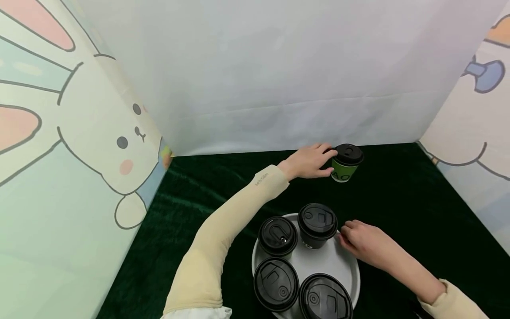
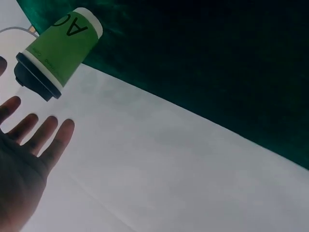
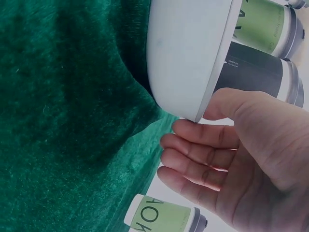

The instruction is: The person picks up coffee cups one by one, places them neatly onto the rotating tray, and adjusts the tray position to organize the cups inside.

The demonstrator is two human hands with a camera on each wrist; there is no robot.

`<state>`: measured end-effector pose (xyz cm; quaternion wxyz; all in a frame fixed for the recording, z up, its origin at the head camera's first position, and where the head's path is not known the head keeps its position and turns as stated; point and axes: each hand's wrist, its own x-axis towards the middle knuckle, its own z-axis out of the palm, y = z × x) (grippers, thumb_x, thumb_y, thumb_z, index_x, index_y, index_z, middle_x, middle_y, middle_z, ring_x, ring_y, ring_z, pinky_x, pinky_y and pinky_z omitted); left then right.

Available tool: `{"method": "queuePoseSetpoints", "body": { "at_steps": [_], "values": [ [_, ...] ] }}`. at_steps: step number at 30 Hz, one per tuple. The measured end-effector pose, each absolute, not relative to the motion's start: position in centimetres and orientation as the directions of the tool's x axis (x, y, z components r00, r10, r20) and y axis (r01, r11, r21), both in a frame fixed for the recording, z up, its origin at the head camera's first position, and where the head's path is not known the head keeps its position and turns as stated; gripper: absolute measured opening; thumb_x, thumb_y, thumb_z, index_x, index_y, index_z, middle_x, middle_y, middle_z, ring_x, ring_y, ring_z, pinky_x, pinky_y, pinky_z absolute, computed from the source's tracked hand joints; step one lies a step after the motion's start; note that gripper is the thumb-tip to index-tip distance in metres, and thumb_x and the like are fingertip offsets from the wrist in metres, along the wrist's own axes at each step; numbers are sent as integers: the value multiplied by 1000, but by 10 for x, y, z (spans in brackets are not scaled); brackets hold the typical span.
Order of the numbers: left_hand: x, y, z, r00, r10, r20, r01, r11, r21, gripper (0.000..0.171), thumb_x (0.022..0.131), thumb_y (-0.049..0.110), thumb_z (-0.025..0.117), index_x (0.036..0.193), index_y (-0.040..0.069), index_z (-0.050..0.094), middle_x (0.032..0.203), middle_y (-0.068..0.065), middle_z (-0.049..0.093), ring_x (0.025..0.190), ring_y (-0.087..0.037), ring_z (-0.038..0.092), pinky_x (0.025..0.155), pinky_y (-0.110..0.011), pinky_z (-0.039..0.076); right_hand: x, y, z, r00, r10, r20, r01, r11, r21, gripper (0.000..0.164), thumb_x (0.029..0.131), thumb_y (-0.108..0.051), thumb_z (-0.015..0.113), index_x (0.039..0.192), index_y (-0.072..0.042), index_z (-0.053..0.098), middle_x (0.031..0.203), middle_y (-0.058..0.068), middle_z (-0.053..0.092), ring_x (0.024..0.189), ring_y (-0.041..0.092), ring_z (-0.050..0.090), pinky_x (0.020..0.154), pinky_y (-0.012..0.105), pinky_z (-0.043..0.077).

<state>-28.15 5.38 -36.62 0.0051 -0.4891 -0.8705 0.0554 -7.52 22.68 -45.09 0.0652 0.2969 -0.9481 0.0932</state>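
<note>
A green paper cup (image 1: 344,171) with a black lid stands on the cloth near the back wall. My left hand (image 1: 308,161) reaches to its left side, fingers spread and fingertips close to the lid. The left wrist view has these fingers (image 2: 57,142) apart from the lid of the green cup (image 2: 67,46). My right hand (image 1: 368,243) holds the right edge of a round white tray (image 1: 318,261). In the right wrist view the thumb lies over the rim of the tray (image 3: 190,58), with curled fingers (image 3: 203,133) at its outer side.
Several black-lidded cups (image 1: 317,219) stand on the tray, among them a dark cup (image 3: 251,70) and a green-sleeved one (image 3: 260,26). Dark green velvet cloth (image 1: 402,195) covers the table. A pale wall (image 1: 255,79) rises behind, with cartoon-printed panels (image 1: 91,133) at both sides.
</note>
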Motion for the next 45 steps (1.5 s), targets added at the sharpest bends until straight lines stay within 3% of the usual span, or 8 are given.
{"method": "queuePoseSetpoints", "body": {
  "at_steps": [6, 16, 22, 30, 37, 41, 45],
  "values": [
    [-286, 80, -365, -580, 805, -119, 812, 563, -151, 70, 104, 57, 34, 163, 23, 15, 169, -5, 7, 151, -21, 23, 115, -35, 35, -73, 227, -452, -811, -551, 195, -577, 808, -119, 26, 89, -13, 73, 69, -20, 58, 65, -12, 45, 56, -2, 34, 48, 18, 35],
    [-288, 124, -383, -585, 793, -172, 811, 571, -127, 74, 102, 63, 31, 163, 27, 8, 169, 0, -4, 152, -16, 19, 114, -34, 35, -57, 240, -463, -812, -534, 234, -571, 811, -132, 29, 86, -10, 74, 69, -22, 54, 64, -14, 42, 56, -4, 31, 46, 17, 32],
    [-287, 128, -389, -573, 795, -200, 819, 561, -117, 74, 103, 60, 33, 162, 22, 12, 169, -2, -4, 153, -16, 18, 116, -31, 32, -53, 237, -466, -831, -518, 204, -548, 826, -130, 30, 88, -12, 73, 68, -22, 53, 63, -14, 42, 55, -3, 31, 47, 18, 32],
    [-289, 129, -385, -557, 812, -172, 830, 543, -126, 78, 103, 55, 42, 162, 20, 7, 165, -4, 19, 147, -18, 32, 114, -28, 34, -49, 237, -462, -841, -508, 186, -530, 842, -97, 32, 88, -13, 73, 66, -22, 51, 62, -14, 40, 55, -2, 31, 47, 19, 31],
    [-289, 128, -383, -597, 776, -203, 801, 591, -95, 79, 100, 51, 51, 163, 27, 10, 165, -10, 13, 143, -21, 35, 98, -27, 46, -36, 235, -458, -875, -471, 108, -482, 870, -105, 30, 88, -15, 73, 65, -22, 54, 61, -14, 43, 55, 0, 34, 47, 20, 33],
    [-290, 129, -383, -599, 773, -210, 797, 600, -68, 78, 101, 48, 53, 162, 26, 12, 166, -9, 8, 145, -22, 33, 104, -27, 42, -26, 234, -457, -886, -458, 73, -463, 880, -102, 31, 88, -16, 73, 64, -22, 54, 61, -14, 43, 55, 1, 34, 47, 21, 33],
    [-287, 131, -384, -563, 801, -204, 825, 562, -67, 77, 100, 45, 57, 160, 20, 16, 167, -9, 7, 144, -23, 37, 110, -28, 39, -16, 234, -456, -896, -444, 31, -444, 888, -118, 30, 88, -18, 73, 64, -23, 55, 61, -15, 44, 56, 1, 35, 48, 22, 34]
  ]
}}
